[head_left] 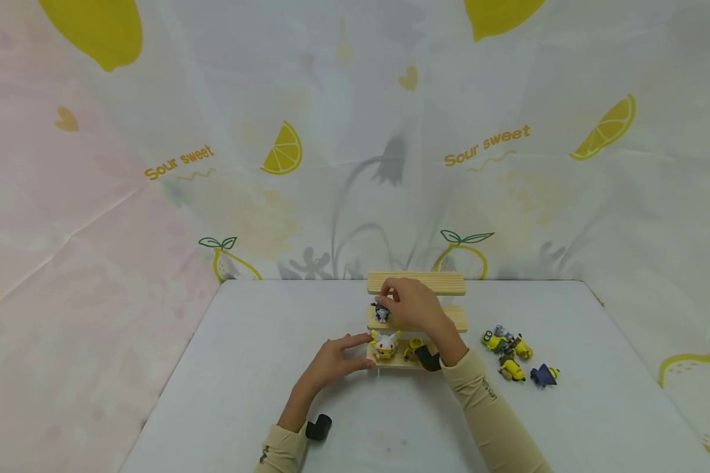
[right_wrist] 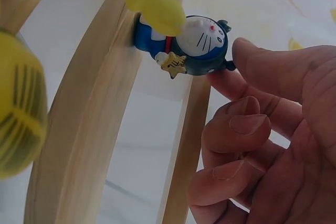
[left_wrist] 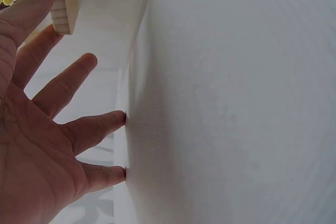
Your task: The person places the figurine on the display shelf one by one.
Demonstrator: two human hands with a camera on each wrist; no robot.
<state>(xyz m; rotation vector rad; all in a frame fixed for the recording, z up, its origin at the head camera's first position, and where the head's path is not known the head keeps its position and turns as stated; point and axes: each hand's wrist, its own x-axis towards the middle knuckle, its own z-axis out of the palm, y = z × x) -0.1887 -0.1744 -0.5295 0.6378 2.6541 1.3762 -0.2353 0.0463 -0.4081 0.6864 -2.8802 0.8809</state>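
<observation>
Right hand (head_left: 413,305): thumb and index fingertip brought together at one ear of the figurine below; remaining fingers curled; firmness of the pinch cannot be told.
Blue-and-white cat figurine with dark-blue hood and gold star (right_wrist: 202,45): stood upright at the left end of the middle tier; base seen against the wood; lower front partly covered by a blurred yellow shape in the right wrist view.
Three-tier pale wooden shelf (head_left: 459,319): middle tier partly hidden by the right hand; right end of the lowest tier hidden by the right forearm.
Left hand (head_left: 327,363): fingers straight and spread; thumb and index set at the left end of the lowest tier; two other fingertips rested on the white tabletop (head_left: 260,328).
White-and-yellow horned figurine (head_left: 385,346): placed on the lowest tier, near the left hand; cut off in the left wrist view.
Small yellow figurine (head_left: 414,344): placed on the lowest tier, partly covered by the black curved wrist fitting (head_left: 428,359); details not made out.
Yellow-and-blue figurine cluster (head_left: 511,369): laid right of the shelf; overlapped, count uncertain.
Edges: near edge of the tabletop cut off by the frame; far edge met by the lemon-print cloth (head_left: 361,217).
Room: wide bare surface left of the shelf; narrower gap between shelf and cluster, crossed lower down by the beige right sleeve (head_left: 499,414).
</observation>
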